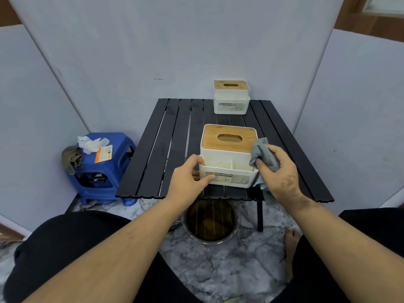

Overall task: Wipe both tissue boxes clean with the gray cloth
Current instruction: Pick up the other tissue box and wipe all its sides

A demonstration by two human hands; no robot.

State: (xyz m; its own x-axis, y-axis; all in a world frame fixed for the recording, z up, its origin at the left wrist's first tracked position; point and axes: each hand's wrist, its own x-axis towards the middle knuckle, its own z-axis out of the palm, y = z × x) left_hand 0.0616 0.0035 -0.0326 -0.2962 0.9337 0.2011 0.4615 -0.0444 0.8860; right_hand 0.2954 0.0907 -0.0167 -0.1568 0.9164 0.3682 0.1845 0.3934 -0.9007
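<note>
near box: white tissue holder with bamboo lid [228, 155], at the front edge of the black slatted table [153, 149], speckled with brownish spots on its front wall and tray compartment
left hand [192, 176]: thumb on the front label, fingers curled round the box's left corner, steadying it
right hand [279, 169]: pinches a bunched gray cloth [263, 156] against the box's right side; a tail of cloth hangs below the table edge
far box: second tissue holder [231, 97], at the table's back edge, well apart, looks spotted too, untouched
under table: bowl of brownish liquid [209, 224] on the floor, right beneath the near box
left of table: blue stool [109, 169] with tissues, a packet, an olive rag
risk 1: box sits at the very front edge; a hard sideways wipe could slide it off toward the bowl if the left grip slackens
risk 2: lid may be loose; a push at the top could lift or shift it
risk 3: hanging tail could snag the table edge or smear grime back
risk 4: bunched cloth may miss tray corners, spots stay
progress guess: first box under way, second not begun
</note>
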